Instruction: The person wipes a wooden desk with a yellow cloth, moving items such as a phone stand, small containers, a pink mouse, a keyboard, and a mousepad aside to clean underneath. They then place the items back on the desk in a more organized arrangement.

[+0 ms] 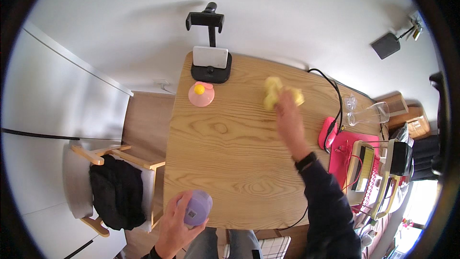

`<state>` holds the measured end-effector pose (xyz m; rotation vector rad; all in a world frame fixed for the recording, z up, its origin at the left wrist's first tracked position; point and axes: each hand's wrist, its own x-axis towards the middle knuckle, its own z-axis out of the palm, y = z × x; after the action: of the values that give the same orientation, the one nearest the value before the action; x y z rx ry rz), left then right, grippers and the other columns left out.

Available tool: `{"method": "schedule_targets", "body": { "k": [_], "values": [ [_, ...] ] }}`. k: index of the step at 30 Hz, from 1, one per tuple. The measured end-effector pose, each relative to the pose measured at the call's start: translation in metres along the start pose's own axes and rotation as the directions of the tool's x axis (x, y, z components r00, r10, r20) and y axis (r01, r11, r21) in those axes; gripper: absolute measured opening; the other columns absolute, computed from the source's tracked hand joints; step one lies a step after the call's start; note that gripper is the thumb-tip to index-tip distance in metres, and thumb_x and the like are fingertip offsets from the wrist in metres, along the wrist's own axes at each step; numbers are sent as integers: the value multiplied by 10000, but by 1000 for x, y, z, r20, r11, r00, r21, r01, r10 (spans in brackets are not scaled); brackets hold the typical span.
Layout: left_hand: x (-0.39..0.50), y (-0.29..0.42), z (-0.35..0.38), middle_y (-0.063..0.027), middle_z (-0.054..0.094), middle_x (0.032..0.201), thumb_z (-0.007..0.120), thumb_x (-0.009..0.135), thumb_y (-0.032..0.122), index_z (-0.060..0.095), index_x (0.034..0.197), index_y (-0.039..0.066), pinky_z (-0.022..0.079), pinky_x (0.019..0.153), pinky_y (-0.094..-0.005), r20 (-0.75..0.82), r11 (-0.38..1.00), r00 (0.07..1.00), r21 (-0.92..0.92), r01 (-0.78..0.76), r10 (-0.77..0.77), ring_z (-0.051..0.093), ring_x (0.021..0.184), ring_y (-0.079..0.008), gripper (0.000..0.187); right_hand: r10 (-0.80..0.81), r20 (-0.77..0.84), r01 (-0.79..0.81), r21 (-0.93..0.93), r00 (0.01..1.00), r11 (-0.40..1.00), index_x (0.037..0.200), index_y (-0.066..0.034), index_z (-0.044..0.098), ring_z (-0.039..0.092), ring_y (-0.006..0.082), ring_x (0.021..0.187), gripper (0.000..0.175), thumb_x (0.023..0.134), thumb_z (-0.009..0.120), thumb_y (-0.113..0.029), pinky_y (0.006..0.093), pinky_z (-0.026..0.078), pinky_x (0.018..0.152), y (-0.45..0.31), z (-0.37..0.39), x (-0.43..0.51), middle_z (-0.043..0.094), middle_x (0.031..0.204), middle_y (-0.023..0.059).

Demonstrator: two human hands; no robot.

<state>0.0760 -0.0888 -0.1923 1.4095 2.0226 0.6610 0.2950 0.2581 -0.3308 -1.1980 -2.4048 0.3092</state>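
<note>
My left hand [176, 219] grips a purple round container [198, 207] above the front left corner of the wooden table [222, 151]. A small printed code shows on the container. Towards the back of the table, my right hand [287, 106] holds a crumpled yellow cloth [273, 91] against the wood; both look blurred. Part of the cloth is hidden under the fingers. A pink cone-shaped object [201, 97] with a yellow ball rests near the back left, apart from both hands.
A black phone stand [211, 75] carrying a white device [210, 57] stands at the back left corner. On the right are a pink mouse-shaped case [326, 135], black cables [339, 97], a clear glass vase [372, 114] and a loaded rack [384, 180]. A chair [77, 183] stands left.
</note>
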Motion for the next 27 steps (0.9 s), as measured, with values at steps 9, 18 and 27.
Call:
{"method": "schedule_targets", "body": {
  "k": [9,18,27],
  "values": [
    [-11,9,-5,-226,547,1315,906,711,239,464,1426,44,511,940,-479,-13,998,998,22,59,-59,585,1172,-394,862,237,160,-220,-121,958,968,1560,-260,411,176,469,1527,561,1025,505,-402,725,161,1160,47,34,80,224,1674,175],
    [-4,13,-2,-215,558,1312,907,699,232,470,1428,39,511,943,-464,-74,995,996,-93,41,-48,594,1150,-384,871,-340,365,371,-16,867,929,1522,-282,464,253,430,1503,600,942,607,-328,683,243,1156,-61,37,31,306,1639,135],
    [-7,13,-4,-216,561,1308,906,694,218,488,1411,30,513,952,-458,-93,993,992,-80,83,-90,603,1143,-383,851,-502,454,514,109,736,851,1458,-271,549,318,432,1470,570,900,657,-239,654,317,1131,-90,22,-45,351,1616,136]
  ]
}}
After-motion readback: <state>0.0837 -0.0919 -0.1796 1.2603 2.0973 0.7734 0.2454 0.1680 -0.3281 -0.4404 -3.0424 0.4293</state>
